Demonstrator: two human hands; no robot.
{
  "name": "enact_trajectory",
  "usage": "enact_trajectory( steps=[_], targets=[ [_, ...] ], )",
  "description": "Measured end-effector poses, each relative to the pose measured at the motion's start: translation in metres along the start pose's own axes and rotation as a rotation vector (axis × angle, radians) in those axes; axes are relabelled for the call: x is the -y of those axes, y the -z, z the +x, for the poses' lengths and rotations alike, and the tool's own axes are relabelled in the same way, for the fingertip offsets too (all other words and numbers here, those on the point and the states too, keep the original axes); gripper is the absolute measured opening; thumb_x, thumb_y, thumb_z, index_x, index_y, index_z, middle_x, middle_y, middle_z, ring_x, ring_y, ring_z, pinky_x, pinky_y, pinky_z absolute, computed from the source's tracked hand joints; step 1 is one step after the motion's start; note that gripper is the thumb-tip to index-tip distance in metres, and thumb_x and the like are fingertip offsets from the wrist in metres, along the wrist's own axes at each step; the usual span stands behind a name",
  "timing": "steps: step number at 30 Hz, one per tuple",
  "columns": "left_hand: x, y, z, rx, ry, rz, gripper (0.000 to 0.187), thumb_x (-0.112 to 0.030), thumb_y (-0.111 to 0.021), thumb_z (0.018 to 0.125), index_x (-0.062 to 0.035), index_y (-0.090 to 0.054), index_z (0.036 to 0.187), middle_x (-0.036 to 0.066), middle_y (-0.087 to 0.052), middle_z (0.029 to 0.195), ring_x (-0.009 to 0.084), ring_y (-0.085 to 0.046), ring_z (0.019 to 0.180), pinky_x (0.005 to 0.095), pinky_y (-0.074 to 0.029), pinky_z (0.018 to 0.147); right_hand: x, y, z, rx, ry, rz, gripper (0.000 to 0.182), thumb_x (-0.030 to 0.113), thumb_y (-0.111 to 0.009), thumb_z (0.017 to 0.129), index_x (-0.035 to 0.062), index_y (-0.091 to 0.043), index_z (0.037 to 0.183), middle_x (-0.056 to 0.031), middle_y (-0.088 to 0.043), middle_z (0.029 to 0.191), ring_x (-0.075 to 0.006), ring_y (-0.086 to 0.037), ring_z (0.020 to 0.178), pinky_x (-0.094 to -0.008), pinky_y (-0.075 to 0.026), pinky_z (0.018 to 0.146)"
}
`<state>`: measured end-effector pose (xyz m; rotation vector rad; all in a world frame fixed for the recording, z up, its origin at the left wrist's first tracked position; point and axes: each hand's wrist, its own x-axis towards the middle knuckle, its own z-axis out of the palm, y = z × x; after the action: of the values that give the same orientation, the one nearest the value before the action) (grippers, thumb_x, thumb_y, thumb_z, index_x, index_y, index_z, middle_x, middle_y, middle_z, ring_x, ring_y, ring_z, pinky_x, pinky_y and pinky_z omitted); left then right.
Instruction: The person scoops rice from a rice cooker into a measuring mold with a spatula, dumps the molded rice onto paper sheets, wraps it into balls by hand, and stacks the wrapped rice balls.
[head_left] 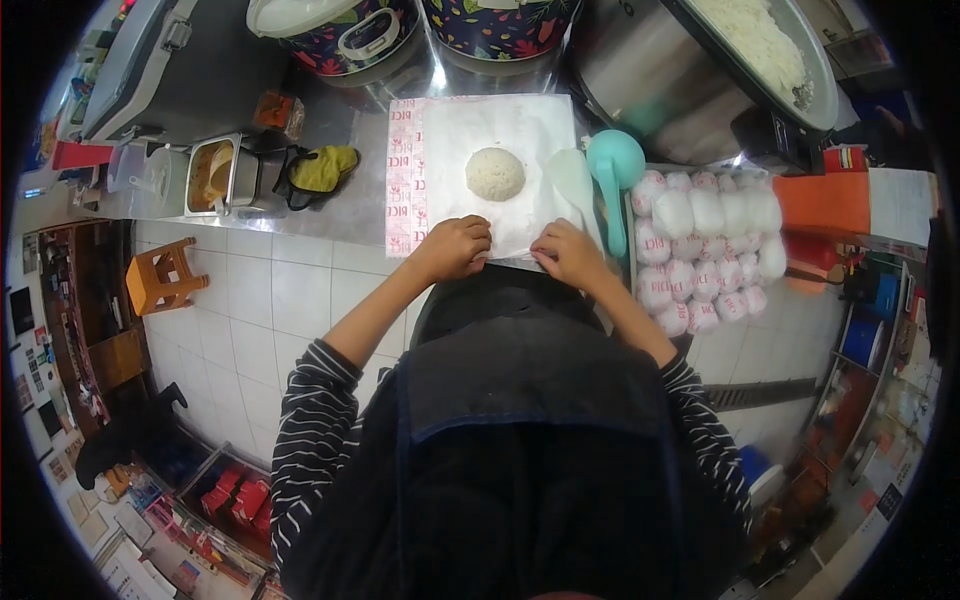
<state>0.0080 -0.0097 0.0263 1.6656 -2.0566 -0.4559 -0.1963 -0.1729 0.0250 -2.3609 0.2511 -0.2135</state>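
A rounded mound of rice (495, 175) sits on white wrapping paper (450, 130), which is stacked over sheets with red "RICE" print on the counter. My left hand (457, 248) is closed at the paper's near edge, below the mound. To its right, my right hand (568, 253) pinches the same near edge, fingers pressed together. A pale flat paddle (570, 182) lies at the paper's right side. Beside it rests a turquoise scoop (615, 162) with its handle toward me.
Wrapped bundles (705, 250) fill a tray at the right. A large cooker of rice (755, 50) stands behind it. Patterned pots (350, 40) line the back. A metal container with a ladle (213, 175) and a yellow-green cloth (323, 169) are at the left.
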Motion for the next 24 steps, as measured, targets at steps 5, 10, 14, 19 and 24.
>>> enact_trajectory(
  steps=[5,10,14,19,24],
  targets=[
    [0.003,-0.007,-0.001,-0.02,-0.001,0.046,0.009,-0.007,-0.066,0.066,-0.005,-0.062,0.075,0.006,-0.064,0.09,0.0241,-0.059,0.101,0.0355,-0.051,0.079,0.003,0.001,-0.002,0.002,-0.023,-0.001,0.008,0.015,-0.067,0.075,0.0078,-0.066,0.076,-0.0055,-0.059,0.079,-0.0248,-0.056,0.082,-0.036,-0.048,0.07],
    [0.0,-0.004,-0.001,-0.036,-0.041,0.101,0.019,-0.01,-0.064,0.064,-0.0021,-0.062,0.082,0.011,-0.064,0.097,0.0237,-0.06,0.099,0.0348,-0.051,0.078,0.012,-0.003,0.006,-0.023,-0.013,-0.016,0.009,0.017,-0.067,0.075,0.0081,-0.066,0.078,-0.0054,-0.058,0.079,-0.0248,-0.056,0.081,-0.0359,-0.047,0.07],
    [-0.005,0.003,0.0,-0.068,0.134,-0.039,0.017,-0.008,-0.062,0.071,-0.0028,-0.057,0.087,0.011,-0.062,0.094,0.0279,-0.062,0.088,0.0372,-0.05,0.072,0.023,-0.013,0.023,-0.125,0.11,-0.031,0.011,0.018,-0.067,0.076,0.0076,-0.065,0.08,-0.0058,-0.057,0.078,-0.0247,-0.056,0.081,-0.0366,-0.047,0.068],
    [-0.009,0.016,0.003,-0.138,0.523,-0.182,0.021,-0.013,-0.061,0.079,-0.003,-0.052,0.095,0.014,-0.063,0.086,0.032,-0.062,0.076,0.0387,-0.05,0.065,0.024,-0.014,0.042,-0.179,0.027,-0.098,0.01,0.016,-0.067,0.075,0.0074,-0.063,0.079,-0.0063,-0.057,0.08,-0.0253,-0.056,0.083,-0.0384,-0.046,0.068],
    [0.013,0.021,-0.013,-0.151,0.221,0.04,0.012,-0.012,-0.059,0.08,-0.0077,-0.063,0.091,0.009,-0.065,0.079,0.028,-0.064,0.07,0.0377,-0.051,0.061,0.01,0.003,0.048,-0.086,-0.042,-0.1,0.01,0.017,-0.065,0.076,0.0077,-0.064,0.08,-0.0076,-0.058,0.082,-0.0278,-0.057,0.083,-0.0398,-0.047,0.069]
  ],
)
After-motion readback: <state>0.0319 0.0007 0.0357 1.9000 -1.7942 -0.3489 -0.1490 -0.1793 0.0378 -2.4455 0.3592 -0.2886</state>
